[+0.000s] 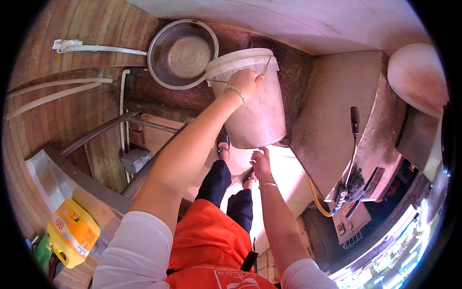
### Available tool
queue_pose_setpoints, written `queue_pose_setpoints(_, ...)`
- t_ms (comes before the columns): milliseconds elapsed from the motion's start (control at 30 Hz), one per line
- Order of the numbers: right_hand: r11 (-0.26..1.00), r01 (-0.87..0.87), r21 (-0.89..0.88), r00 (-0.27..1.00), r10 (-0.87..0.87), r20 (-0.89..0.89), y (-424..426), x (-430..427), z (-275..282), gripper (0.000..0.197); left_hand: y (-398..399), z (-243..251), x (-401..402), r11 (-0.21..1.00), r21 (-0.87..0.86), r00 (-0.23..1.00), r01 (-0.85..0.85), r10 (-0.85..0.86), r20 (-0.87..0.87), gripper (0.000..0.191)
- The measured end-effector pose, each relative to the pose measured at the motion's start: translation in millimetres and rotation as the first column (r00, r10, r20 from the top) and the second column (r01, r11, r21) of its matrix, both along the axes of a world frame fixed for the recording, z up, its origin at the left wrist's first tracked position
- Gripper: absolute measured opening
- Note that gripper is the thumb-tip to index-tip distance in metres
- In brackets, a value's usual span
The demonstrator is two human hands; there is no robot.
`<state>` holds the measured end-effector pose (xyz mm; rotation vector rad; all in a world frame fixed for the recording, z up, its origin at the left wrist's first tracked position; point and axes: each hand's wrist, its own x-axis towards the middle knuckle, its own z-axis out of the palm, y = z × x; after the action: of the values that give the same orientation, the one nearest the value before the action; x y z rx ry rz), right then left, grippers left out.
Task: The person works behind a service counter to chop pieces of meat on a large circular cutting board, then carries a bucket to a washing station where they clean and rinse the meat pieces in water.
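Observation:
A large white plastic bucket (254, 112) hangs tilted before me, its thick rim towards the wall. My left hand (244, 82) is closed around the bucket's handle, whose wire shows on both sides of the fist. Beneath the bucket's bottom edge is my right hand (261, 160), fingers bent and raised close to the base; whether they touch it cannot be told. Beside the bucket's rim, to the left, lies a round metal basin (189, 54). What the bucket holds is hidden.
White pipes (104, 48) run along the tiled wall at left. A yellow plastic jug (72, 231) lies at lower left. At right are a metal-sided counter (335, 119), a tool with a dark handle (355, 121) and a yellow hose (317, 202).

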<state>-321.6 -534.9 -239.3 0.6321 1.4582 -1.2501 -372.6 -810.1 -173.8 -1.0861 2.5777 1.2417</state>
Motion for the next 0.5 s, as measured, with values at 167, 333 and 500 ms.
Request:
queue_pose_setpoints(167,0.998,0.041,-0.042,0.998,-0.043,-0.051,-21,2,26,0.039,-9,-7,-12,0.999,-0.005,0.998,-0.044,0.044,-0.035,0.037)
queue_pose_setpoints(333,0.992,0.063,-0.108,0.995,-0.071,-0.071,-35,6,50,0.032,-17,-3,-20,1.000,0.021,0.999,-0.023,0.022,0.038,0.034)
queue_pose_setpoints(500,0.988,0.076,-0.136,0.996,-0.082,-0.035,-38,10,55,0.029,-19,-8,-24,0.999,0.043,1.000,-0.024,0.023,0.021,0.037)
